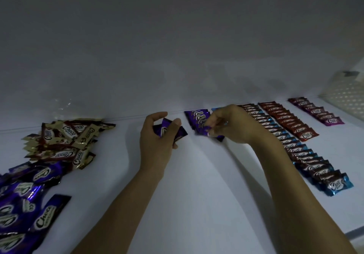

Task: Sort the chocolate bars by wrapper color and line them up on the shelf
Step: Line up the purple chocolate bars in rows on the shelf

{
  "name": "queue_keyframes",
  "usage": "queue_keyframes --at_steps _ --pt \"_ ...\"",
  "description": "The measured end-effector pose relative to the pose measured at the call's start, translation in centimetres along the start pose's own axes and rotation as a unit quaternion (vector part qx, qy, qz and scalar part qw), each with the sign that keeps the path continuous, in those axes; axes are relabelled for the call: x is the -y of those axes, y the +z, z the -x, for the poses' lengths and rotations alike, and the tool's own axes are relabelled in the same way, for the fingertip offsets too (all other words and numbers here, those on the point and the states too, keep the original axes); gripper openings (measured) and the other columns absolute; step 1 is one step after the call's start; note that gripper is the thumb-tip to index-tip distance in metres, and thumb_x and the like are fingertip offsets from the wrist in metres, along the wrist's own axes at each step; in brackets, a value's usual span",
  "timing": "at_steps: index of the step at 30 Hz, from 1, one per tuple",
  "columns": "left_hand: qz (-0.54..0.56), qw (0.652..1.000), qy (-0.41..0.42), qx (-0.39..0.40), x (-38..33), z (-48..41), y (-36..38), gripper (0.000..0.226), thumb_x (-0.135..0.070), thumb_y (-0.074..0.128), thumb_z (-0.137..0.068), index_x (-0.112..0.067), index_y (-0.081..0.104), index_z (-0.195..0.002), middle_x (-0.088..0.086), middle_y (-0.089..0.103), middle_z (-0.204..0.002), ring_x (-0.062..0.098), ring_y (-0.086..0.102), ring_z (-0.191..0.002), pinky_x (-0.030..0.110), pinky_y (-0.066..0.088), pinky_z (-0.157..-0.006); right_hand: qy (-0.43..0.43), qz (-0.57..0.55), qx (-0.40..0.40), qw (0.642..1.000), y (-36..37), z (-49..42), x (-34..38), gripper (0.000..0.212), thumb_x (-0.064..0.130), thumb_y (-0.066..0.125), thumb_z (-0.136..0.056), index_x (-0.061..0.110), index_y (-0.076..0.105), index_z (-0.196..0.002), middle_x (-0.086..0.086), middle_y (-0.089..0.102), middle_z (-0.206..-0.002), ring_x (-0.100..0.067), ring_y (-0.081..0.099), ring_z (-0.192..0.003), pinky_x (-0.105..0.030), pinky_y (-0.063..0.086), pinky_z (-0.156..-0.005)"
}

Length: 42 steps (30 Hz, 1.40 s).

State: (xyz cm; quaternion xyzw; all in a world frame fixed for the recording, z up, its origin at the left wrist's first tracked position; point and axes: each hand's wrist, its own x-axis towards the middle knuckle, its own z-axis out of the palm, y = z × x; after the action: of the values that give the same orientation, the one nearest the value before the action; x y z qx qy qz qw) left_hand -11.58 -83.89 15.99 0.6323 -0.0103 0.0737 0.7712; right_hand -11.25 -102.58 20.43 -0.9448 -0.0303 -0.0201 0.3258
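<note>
Chocolate lies all over the white shelf (187,184), seen from the head camera. The left hand (155,135) hangs just above the middle of it, its grip closed round a handful of purple bars (168,130), thumb on top and fingers curled beneath. Just to its right, the right hand (230,125) has its grip pinched on a single purple bar (215,136) at the near end of the short purple row (198,118), which starts at the back wall. Whether that bar touches the shelf I cannot tell. Beyond the right wrist run three more lines of overlapping bars: a long blue row (307,161) just beside the purple one, then a red row (285,119), then a shorter magenta row (317,110) farthest right. Over on the left lie two loose piles, a gold heap (63,139) near the back wall and a purple heap (23,192) nearer the front, touching each other. A white perforated object (346,96) sits at the far right.
</note>
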Motion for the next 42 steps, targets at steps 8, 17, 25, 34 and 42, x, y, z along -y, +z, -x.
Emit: queue_keyframes --at_steps 8,17,25,34,42 --pt "0.029 0.999 -0.012 0.037 0.3 -0.2 0.2 0.039 0.006 0.068 -0.082 -0.023 0.056 -0.106 0.002 0.069 -0.093 0.01 0.069 -0.065 0.017 0.05 -0.05 0.05 0.184 0.021 0.981 0.1 0.3 -1.2 0.022 0.033 0.073 -0.08 0.025 0.073 -0.1 0.006 0.065 -0.099 -0.014 0.057 -0.095 -0.03 0.045 -0.087" --pt "-0.024 0.999 0.031 0.024 1.2 -0.6 0.0 0.038 0.004 0.059 -0.089 -0.03 0.054 -0.106 -0.005 0.06 -0.099 -0.002 0.06 -0.067 0.015 0.051 -0.056 -0.019 0.105 -0.081 0.991 1.6 -0.3 -1.8 0.017 0.012 0.076 -0.072 0.017 0.069 -0.086 -0.003 0.06 -0.089 -0.019 0.054 -0.083 -0.026 0.041 -0.068" --pt "0.068 0.995 0.002 0.069 0.4 -0.1 0.1 0.051 -0.001 0.055 -0.094 -0.039 0.046 -0.126 -0.008 0.067 -0.113 0.013 0.071 -0.089 0.024 0.058 -0.069 -0.02 0.007 -0.11 0.994 1.9 -0.4 -0.6 0.018 0.013 0.076 -0.076 0.015 0.068 -0.092 0.006 0.057 -0.083 -0.003 0.052 -0.069 -0.007 0.035 -0.058" --pt "0.072 0.992 0.017 0.105 0.0 0.0 -0.1 0.043 0.002 0.05 -0.096 -0.033 0.052 -0.122 -0.005 0.06 -0.125 0.01 0.064 -0.108 0.022 0.056 -0.071 0.016 -0.331 -0.025 0.943 3.5 0.7 3.9 0.01 -0.001 0.066 -0.084 0.008 0.066 -0.081 0.007 0.064 -0.062 0.002 0.056 -0.053 -0.012 0.04 -0.053" --pt "-0.038 0.995 0.041 0.085 0.5 -0.2 0.0 0.026 0.0 0.055 -0.093 -0.026 0.062 -0.094 0.004 0.062 -0.081 0.009 0.051 -0.045 0.02 0.039 -0.044 0.048 -0.395 -0.061 0.916 2.9 0.5 3.2 0.005 0.006 0.063 -0.087 0.008 0.066 -0.084 -0.003 0.063 -0.066 -0.008 0.055 -0.056 -0.019 0.04 -0.052"
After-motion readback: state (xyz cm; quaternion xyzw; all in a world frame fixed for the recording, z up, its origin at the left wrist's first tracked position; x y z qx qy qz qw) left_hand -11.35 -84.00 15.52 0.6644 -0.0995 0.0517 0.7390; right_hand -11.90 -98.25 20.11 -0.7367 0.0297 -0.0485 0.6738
